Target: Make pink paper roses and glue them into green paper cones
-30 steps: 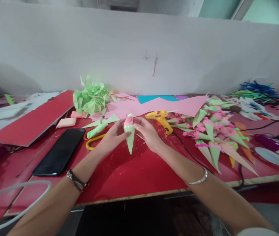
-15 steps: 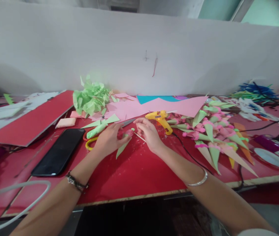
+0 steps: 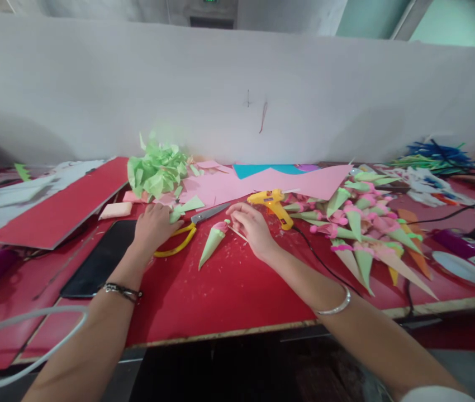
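My left hand (image 3: 155,226) is closed over a light green lump (image 3: 175,215) that looks like modelling clay, its fingers hiding most of it. Just right of that hand, scissors with yellow handles (image 3: 179,245) lie with their blades pointing right. A light green paper cone (image 3: 212,244) with a pink top and a small green ball lies on the red table between my hands. My right hand (image 3: 251,226) pinches a thin pale stick (image 3: 238,233), whose tip is close to the cone's top.
A yellow glue gun (image 3: 277,207) lies beyond my right hand, its cord trailing right. Many finished cones (image 3: 357,220) are heaped farther right. Crumpled green paper (image 3: 156,167), pink sheets (image 3: 221,184) and a pale block (image 3: 115,210) are at the back. A black phone (image 3: 99,262) lies left.
My left hand has moved left, off the paper cone and onto the green lump. The cone and the scissors' handles are now uncovered. My right hand has stayed nearly still with the stick.
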Motion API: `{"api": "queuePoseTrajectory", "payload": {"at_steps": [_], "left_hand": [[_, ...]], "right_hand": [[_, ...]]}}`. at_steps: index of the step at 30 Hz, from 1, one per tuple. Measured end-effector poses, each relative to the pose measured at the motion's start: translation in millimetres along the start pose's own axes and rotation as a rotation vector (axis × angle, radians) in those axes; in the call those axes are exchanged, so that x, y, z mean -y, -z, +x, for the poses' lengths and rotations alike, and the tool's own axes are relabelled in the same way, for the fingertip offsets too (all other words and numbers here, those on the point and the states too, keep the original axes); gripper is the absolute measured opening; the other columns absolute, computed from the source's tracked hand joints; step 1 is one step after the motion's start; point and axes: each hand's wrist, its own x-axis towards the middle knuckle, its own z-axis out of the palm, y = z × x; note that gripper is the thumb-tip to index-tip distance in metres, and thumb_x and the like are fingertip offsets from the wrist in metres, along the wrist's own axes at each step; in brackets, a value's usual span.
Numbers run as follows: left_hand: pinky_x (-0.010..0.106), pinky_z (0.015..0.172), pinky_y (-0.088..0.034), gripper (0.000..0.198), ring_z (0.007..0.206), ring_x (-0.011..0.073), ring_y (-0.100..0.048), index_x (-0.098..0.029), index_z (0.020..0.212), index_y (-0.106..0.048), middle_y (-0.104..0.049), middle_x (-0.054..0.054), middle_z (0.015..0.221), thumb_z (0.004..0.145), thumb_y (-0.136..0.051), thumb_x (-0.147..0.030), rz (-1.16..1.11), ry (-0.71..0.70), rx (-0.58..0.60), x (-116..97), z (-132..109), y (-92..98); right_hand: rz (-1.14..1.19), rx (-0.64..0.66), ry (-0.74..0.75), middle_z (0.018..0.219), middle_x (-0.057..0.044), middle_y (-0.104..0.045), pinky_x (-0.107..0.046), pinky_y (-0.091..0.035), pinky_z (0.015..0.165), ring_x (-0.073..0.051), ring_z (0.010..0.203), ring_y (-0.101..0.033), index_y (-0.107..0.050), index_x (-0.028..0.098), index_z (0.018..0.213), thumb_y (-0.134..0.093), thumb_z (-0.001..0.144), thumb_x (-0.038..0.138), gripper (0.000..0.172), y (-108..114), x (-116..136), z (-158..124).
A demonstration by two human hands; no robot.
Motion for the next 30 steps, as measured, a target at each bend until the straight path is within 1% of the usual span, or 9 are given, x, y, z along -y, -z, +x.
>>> {"api": "queuePoseTrajectory", "payload": {"at_steps": [2, 5, 8, 10, 13, 16, 21, 26, 30], "left_hand": [[0.04, 0.079, -0.042, 0.032, 0.098, 0.0306, -0.051, -0.013, 0.094, -0.055, -0.058, 0.015, 0.099, 0.079, -0.044, -0.039, -0.013, -0.032, -0.034, -2.0, 0.4, 1.0], [0.037, 0.075, -0.043, 0.029, 0.089, 0.0263, -0.056, -0.013, 0.095, -0.051, -0.059, 0.013, 0.094, 0.081, -0.04, -0.036, -0.154, -0.092, -0.116, -10.2, -0.4, 6.9], [0.031, 0.07, -0.043, 0.027, 0.079, 0.0202, -0.057, -0.015, 0.091, -0.05, -0.059, 0.007, 0.086, 0.08, -0.044, -0.039, -0.359, -0.215, -0.21, -25.2, -4.9, 15.7], [0.028, 0.069, -0.043, 0.026, 0.078, 0.0179, -0.056, -0.016, 0.089, -0.049, -0.058, 0.005, 0.084, 0.078, -0.047, -0.039, -0.466, -0.303, -0.269, -37.1, -9.9, 20.1], [0.026, 0.068, -0.043, 0.026, 0.079, 0.0172, -0.057, -0.016, 0.094, -0.048, -0.059, 0.005, 0.086, 0.078, -0.048, -0.036, -0.547, -0.406, -0.281, -51.0, -17.1, 21.8], [0.027, 0.068, -0.044, 0.033, 0.083, 0.0193, -0.058, -0.016, 0.103, -0.044, -0.06, 0.007, 0.091, 0.078, -0.049, -0.036, -0.511, -0.458, -0.278, -56.3, -20.6, 19.7], [0.032, 0.069, -0.045, 0.032, 0.084, 0.0224, -0.058, -0.013, 0.111, -0.043, -0.062, 0.011, 0.091, 0.082, -0.042, -0.027, -0.309, -0.491, -0.34, -58.2, -20.8, 19.0], [0.034, 0.071, -0.044, 0.032, 0.085, 0.023, -0.056, -0.01, 0.113, -0.043, -0.061, 0.013, 0.094, 0.083, -0.038, -0.021, -0.189, -0.549, -0.425, -62.9, -21.8, 20.0], [0.035, 0.07, -0.043, 0.037, 0.085, 0.0241, -0.054, -0.008, 0.119, -0.04, -0.059, 0.013, 0.091, 0.083, -0.037, -0.018, -0.102, -0.537, -0.398, -67.2, -24.5, 20.7]], "right_hand": [[-0.008, 0.009, 0.011, 0.061, 0.005, -0.045, -0.02, -0.024, 0.046, -0.005, 0.048, -0.035, -0.054, 0.018, 0.07, -0.049, 0.07, 0.025, 0.008, 0.3, -0.7, 0.5], [-0.068, 0.029, 0.05, 0.061, 0.005, -0.045, -0.02, -0.026, 0.046, -0.006, 0.048, -0.036, -0.053, 0.018, 0.071, -0.048, 0.072, 0.024, 0.008, -0.4, -0.4, -0.4], [-0.235, 0.069, 0.185, 0.065, 0.003, -0.049, -0.021, -0.034, 0.051, -0.008, 0.056, -0.044, -0.053, 0.018, 0.072, -0.05, 0.073, 0.023, 0.006, -3.1, 1.5, -4.4], [-0.351, 0.105, 0.293, 0.069, 0.001, -0.051, -0.022, -0.037, 0.055, -0.01, 0.061, -0.048, -0.054, 0.019, 0.076, -0.052, 0.074, 0.023, 0.005, -5.7, 3.2, -8.0], [-0.422, 0.152, 0.401, 0.073, 0.0, -0.053, -0.022, -0.04, 0.057, -0.011, 0.065, -0.05, -0.057, 0.02, 0.081, -0.054, 0.076, 0.024, 0.007, -8.8, 6.1, -11.9], [-0.433, 0.157, 0.441, 0.073, 0.0, -0.053, -0.022, -0.041, 0.056, -0.011, 0.065, -0.051, -0.059, 0.02, 0.081, -0.056, 0.076, 0.023, 0.007, -10.0, 7.7, -13.0], [-0.441, 0.113, 0.373, 0.071, 0.0, -0.055, -0.023, -0.042, 0.055, -0.011, 0.062, -0.052, -0.059, 0.018, 0.079, -0.06, 0.073, 0.028, 0.011, -10.7, 5.5, -12.2], [-0.459, 0.04, 0.328, 0.074, -0.001, -0.059, -0.023, -0.044, 0.059, -0.011, 0.063, -0.053, -0.06, 0.017, 0.08, -0.059, 0.073, 0.028, 0.013, -10.8, 1.6, -10.6], [-0.454, 0.035, 0.373, 0.076, -0.002, -0.059, -0.024, -0.044, 0.062, -0.012, 0.066, -0.053, -0.061, 0.017, 0.08, -0.057, 0.074, 0.024, 0.009, -10.7, 0.2, -10.9]]}}
